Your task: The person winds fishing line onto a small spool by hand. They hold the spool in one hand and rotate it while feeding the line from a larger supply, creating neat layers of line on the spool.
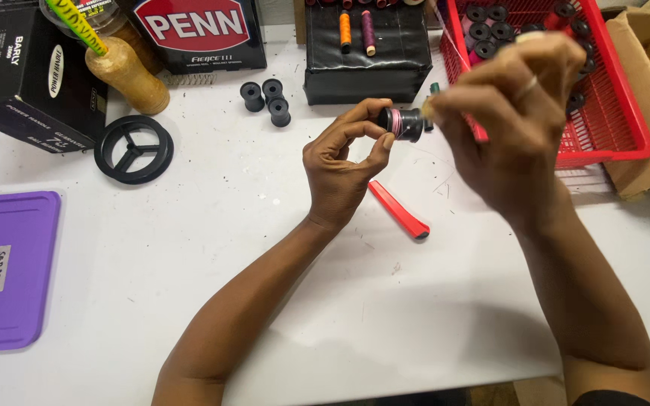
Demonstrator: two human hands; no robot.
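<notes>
My left hand [344, 162] pinches a small black spool [405, 124] with a band of pink thread on it, held above the white table [415, 316]. My right hand [509, 120] is raised just right of the spool, blurred, fingers pinched together near the spool's end; what it grips is too small to tell. A ring sits on one right finger. A red flat tool [400, 210] lies on the table just below the two hands.
Three empty black spools [267, 97] stand behind my left hand. A red basket [603, 113] of several black spools is at right. A black box [362, 53] carries thread bobbins. A black wheel-shaped part [134, 149], a gold glitter bottle [128, 74], boxes and a purple lid [5, 271] lie left.
</notes>
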